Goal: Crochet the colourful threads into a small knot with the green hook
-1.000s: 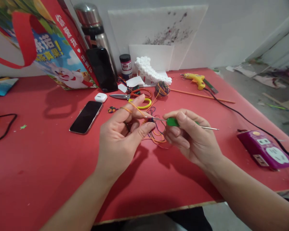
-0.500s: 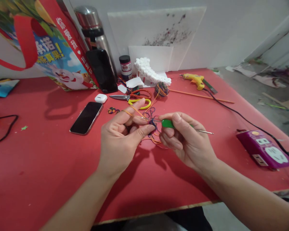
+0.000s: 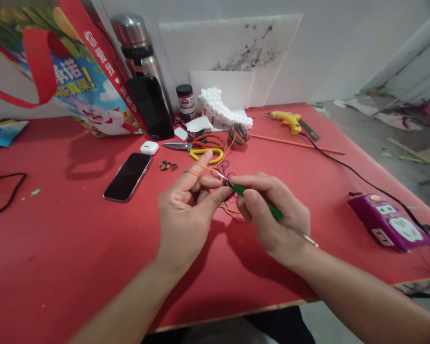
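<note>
So, the right hand (image 3: pixel 277 224) is gripping a crochet hook (image 3: pixel 275 211), its smooth green handle running under the thumb and a thin metal end poking out on the near right. The left hand (image 3: pixel 186 210) is pinching a small dark yarn piece (image 3: pixel 228 184), with an orange strand (image 3: pixel 192 172) wrapping around its raised index finger. The hook's shiny tip is pointing left, right where both hands are nearly meeting. Skinny loose loops are tangling around there, and a round multicolored yarn ball (image 3: pixel 239 134) is sitting on the far side. Scissors (image 3: pixel 179 146) with yellow and orange ring handles are lying left of it, while a bumpy white piece (image 3: pixel 224 110) is resting farther back on the red surface (image 3: pixel 93 258).
</note>
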Demonstrator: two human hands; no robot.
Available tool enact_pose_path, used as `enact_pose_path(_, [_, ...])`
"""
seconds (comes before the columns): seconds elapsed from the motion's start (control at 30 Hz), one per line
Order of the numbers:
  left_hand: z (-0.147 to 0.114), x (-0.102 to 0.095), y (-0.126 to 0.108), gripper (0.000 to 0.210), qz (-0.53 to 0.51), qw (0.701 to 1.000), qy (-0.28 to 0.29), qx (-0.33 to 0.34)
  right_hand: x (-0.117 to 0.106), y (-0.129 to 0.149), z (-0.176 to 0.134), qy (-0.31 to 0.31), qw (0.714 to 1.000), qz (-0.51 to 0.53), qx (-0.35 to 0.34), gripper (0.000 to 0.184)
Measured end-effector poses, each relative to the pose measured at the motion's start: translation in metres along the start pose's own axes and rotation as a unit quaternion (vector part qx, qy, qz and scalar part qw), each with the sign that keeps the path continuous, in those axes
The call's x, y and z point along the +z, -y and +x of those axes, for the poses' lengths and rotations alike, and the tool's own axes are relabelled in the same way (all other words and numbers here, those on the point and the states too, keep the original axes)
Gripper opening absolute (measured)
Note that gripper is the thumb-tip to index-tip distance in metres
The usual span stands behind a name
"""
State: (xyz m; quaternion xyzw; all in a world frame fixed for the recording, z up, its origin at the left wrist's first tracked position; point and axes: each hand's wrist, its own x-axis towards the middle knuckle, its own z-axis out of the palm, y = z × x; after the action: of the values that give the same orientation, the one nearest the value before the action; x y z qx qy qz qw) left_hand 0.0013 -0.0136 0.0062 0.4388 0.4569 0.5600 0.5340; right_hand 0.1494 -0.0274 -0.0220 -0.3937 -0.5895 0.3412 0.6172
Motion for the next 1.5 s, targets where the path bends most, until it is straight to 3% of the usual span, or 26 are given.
enact_pose_path(0.1, [0.002,0.000,0.004,0.056,-0.044,0.999,0.019,-0.024,0.000,-0.004,-0.003,0.003,0.995,-0.072,-0.069,0.017])
enact_pose_path(0.2, [0.006,-0.002,0.004,0.051,-0.096,0.992,0.046,-0.060,-0.002,-0.007,-0.003,0.006,0.996,-0.053,-0.065,0.019])
enact_pose_path(0.37, [0.017,-0.011,-0.002,0.050,-0.145,0.979,0.093,-0.105,-0.003,-0.008,0.002,0.025,0.990,0.126,0.057,0.024])
enact_pose_path(0.47, [0.019,-0.016,-0.006,0.050,-0.112,0.981,0.117,-0.110,-0.003,-0.007,0.009,0.031,0.966,0.215,0.142,0.028])
enact_pose_path(0.6, [0.016,-0.021,-0.011,0.046,-0.041,0.985,0.146,-0.078,-0.007,-0.006,0.018,0.046,0.944,0.267,0.190,0.036])
enact_pose_path(0.9, [0.008,-0.024,-0.016,0.054,0.083,0.970,0.219,-0.066,-0.024,-0.007,0.032,0.094,0.952,0.194,0.218,0.066])
enact_pose_path(1.1, [0.005,-0.023,-0.019,0.062,0.151,0.957,0.242,-0.054,-0.028,-0.009,0.037,0.101,0.954,0.186,0.211,0.065])
enact_pose_path(1.5, [0.005,-0.019,-0.020,0.056,0.158,0.960,0.228,-0.031,-0.033,-0.012,0.040,0.074,0.963,0.164,0.201,0.064])
